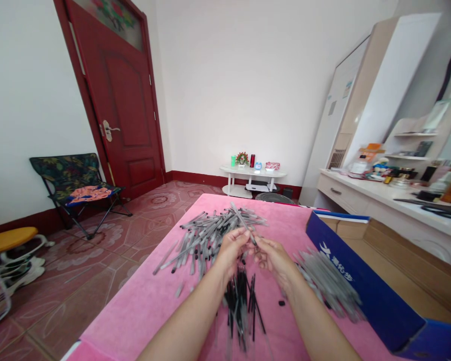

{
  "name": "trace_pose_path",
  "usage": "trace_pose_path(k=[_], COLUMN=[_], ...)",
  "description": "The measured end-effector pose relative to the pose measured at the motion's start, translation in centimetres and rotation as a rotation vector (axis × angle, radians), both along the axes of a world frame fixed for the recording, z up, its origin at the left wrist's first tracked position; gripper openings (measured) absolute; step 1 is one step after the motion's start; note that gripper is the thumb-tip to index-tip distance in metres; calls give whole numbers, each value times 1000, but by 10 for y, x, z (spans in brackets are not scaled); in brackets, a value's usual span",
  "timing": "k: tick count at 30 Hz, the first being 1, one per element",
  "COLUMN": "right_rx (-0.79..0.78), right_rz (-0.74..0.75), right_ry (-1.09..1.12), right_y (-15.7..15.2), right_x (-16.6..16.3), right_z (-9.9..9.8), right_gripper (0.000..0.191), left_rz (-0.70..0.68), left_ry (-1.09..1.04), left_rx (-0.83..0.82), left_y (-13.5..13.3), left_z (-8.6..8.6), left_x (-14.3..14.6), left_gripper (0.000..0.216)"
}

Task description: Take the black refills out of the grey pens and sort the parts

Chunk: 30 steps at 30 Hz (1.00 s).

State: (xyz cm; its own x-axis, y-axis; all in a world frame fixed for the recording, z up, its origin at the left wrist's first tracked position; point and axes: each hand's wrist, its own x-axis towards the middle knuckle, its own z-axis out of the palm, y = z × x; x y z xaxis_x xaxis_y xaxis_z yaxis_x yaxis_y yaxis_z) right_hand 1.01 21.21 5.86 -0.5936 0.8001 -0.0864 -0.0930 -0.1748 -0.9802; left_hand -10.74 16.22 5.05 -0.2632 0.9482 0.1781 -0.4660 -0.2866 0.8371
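Both my hands meet over the middle of a pink-covered table. My left hand is closed around a grey pen barrel that sticks up and away from me. My right hand pinches at the near end of the same barrel. Behind my hands lies a loose pile of grey pen barrels. Right below my hands is a heap of black refills. A second bundle of grey pens lies beside my right forearm.
An open blue cardboard box sits at the table's right edge. A small black cap lies on the cloth. Beyond are a folding chair, a red door, a yellow stool, a white side table and a dresser.
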Motion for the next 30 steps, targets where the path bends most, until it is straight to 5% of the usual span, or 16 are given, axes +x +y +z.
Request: trace_pose_path(k=[14,23,30], right_rx=[259,127,-3], right_rz=[-305,-89,68], right_ry=[65,77,177], right_y=[18,-7,-27], right_x=[35,13,-6], right_z=[27,23,18], right_gripper=[25,27,33], left_rz=[102,252,-15], left_ry=[833,196,87], left_rx=[-35,80,90], left_y=[-4,-13,-9], left_z=[8,33,23], left_x=[-30,-44,-3], left_gripper=[22,24,39])
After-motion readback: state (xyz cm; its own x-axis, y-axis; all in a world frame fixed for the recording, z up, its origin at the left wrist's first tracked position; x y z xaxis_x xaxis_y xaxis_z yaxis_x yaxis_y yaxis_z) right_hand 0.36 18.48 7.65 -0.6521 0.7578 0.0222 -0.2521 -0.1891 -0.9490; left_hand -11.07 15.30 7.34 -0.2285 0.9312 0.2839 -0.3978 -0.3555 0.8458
